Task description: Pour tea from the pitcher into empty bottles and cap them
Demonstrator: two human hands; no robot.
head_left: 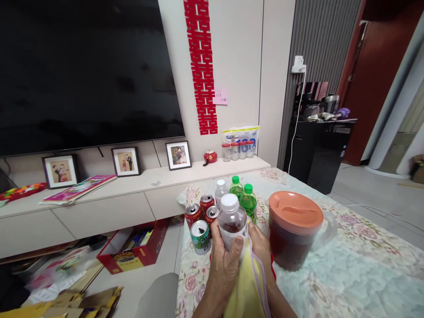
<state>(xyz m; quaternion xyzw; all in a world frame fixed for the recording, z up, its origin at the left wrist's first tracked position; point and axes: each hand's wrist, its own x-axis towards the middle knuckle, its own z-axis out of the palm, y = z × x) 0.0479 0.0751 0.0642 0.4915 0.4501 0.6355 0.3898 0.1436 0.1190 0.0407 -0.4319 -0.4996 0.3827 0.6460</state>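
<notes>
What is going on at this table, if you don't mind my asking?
The person's left hand grips a clear, white-capped bottle, while the right hand holds a yellow cloth against its side. Four cans stand to the left, three more bottles behind, and an orange-lidded pitcher to the right.

White on the cap (pixel 229 202) of the front clear bottle (pixel 231 219). Yellow on the cloth (pixel 245 285), edged in lilac. Red on three cans (pixel 192 215), teal-green and white on a fourth can (pixel 200 240). Green on two bottles (pixel 248 202), caps included. Coral on the lid (pixel 294 208), dark reddish brown in the pitcher (pixel 288 248). Pale blue-green with pink roses on the tablecloth (pixel 361 269). Red on the paper strip (pixel 200 70), black on the screen (pixel 82 66).
</notes>
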